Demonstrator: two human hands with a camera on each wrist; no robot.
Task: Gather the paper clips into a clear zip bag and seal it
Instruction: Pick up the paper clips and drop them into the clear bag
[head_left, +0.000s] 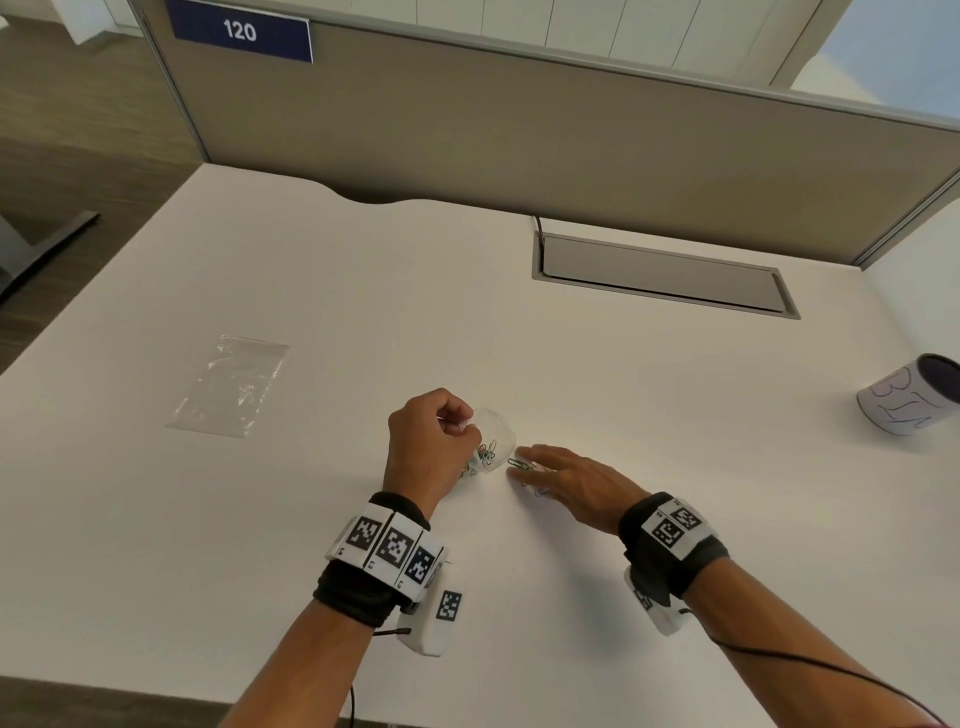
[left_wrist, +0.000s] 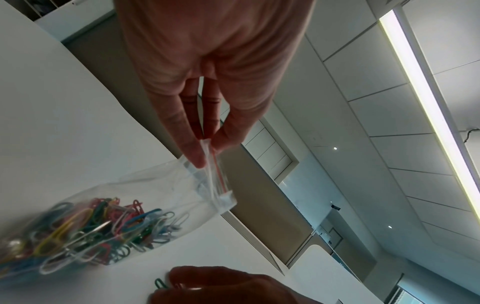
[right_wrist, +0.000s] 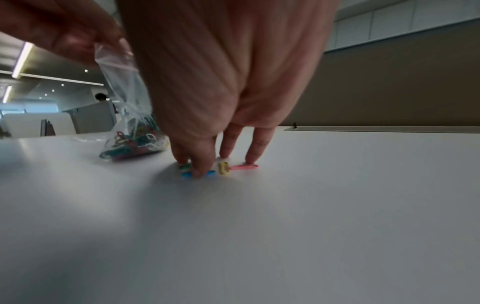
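My left hand (head_left: 461, 423) pinches the top edge of a clear zip bag (head_left: 496, 441) between thumb and finger, holding it tilted with its bottom on the white desk (head_left: 623, 519). In the left wrist view the bag (left_wrist: 155, 195) has a red zip strip and holds several coloured paper clips (left_wrist: 91, 226). Just right of the bag, my right hand (head_left: 540, 465) lies low with straight fingers touching loose clips. In the right wrist view its fingertips (right_wrist: 200, 172) press on a blue clip (right_wrist: 185, 175), with a yellow clip (right_wrist: 224, 168) and a pink clip (right_wrist: 244, 167) beside them. A green clip (head_left: 518, 464) lies by the bag's mouth.
A second, flat empty zip bag (head_left: 228, 387) lies on the desk to the left. A white paper cup (head_left: 909, 395) stands at the right edge. A grey cable-tray lid (head_left: 660, 275) sits at the back, in front of the partition (head_left: 519, 130).
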